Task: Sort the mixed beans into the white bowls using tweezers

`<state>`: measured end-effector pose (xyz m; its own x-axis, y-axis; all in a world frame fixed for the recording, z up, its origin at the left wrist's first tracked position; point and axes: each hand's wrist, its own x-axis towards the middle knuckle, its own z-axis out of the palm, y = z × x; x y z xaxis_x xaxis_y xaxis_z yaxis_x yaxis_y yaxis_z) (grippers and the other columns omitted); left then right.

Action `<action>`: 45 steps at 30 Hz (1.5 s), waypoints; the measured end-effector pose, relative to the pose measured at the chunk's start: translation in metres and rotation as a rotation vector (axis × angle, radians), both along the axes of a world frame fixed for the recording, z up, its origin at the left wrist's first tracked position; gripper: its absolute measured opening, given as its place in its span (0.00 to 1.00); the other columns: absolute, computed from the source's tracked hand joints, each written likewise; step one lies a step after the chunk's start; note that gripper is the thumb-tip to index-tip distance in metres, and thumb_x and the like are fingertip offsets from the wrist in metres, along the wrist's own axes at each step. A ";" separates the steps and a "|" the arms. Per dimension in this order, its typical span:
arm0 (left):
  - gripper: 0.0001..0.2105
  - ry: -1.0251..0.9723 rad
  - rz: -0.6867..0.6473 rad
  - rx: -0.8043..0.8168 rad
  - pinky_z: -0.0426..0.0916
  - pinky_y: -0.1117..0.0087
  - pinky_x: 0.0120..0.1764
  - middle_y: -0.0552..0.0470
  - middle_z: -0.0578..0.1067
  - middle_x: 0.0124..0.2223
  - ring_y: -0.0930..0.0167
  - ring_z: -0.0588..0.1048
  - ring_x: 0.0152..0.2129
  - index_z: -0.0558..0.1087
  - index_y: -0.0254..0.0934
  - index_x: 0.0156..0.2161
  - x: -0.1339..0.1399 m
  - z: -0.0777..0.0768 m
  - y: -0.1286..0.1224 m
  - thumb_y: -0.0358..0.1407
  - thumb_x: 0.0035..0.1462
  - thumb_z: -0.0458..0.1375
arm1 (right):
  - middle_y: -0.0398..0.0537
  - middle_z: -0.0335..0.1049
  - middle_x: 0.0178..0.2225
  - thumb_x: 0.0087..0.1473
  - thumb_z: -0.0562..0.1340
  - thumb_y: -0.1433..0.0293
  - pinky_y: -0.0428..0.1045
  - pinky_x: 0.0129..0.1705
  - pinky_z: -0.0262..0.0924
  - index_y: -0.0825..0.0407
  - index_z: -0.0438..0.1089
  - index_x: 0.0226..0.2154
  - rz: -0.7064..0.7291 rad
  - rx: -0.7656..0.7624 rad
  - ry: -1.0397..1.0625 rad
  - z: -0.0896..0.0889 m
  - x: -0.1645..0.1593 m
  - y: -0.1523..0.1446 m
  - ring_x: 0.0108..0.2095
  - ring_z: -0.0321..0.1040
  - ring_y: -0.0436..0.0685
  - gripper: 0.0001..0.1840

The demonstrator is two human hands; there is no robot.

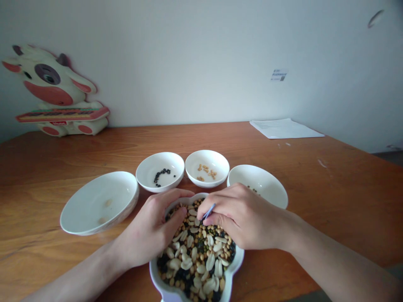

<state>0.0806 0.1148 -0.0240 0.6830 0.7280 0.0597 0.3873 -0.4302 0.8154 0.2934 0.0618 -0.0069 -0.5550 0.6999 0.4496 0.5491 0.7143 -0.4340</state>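
Observation:
A white, wavy-edged tray [239, 261] full of mixed peanuts [210, 262], yellow beans, black beans and small green beans stands at the table's near side. My left hand [154, 224] grips its left rim, the thumb over the inside and the fingers along the far edge. Above the far right part of the tray, my right hand [244, 216] pinches small blue tweezers [208, 211] between thumb and index finger. Their tips are down among the beans, and whether they hold one is hidden.
Behind the tray stand a bowl [144, 178] with black beans, a bowl [222, 163] with yellow beans, and a bowl [272, 188] with a few small beans, partly covered by my right hand. A larger bowl [85, 205] sits left. A cow toy [63, 96] and papers [286, 128] lie farther back.

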 end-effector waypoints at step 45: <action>0.16 0.000 0.006 0.001 0.71 0.68 0.50 0.46 0.77 0.52 0.64 0.76 0.46 0.72 0.35 0.53 0.002 0.002 0.000 0.34 0.61 0.55 | 0.45 0.77 0.31 0.58 0.62 0.78 0.44 0.33 0.65 0.56 0.73 0.33 0.045 -0.085 -0.061 -0.001 0.002 0.003 0.30 0.74 0.50 0.04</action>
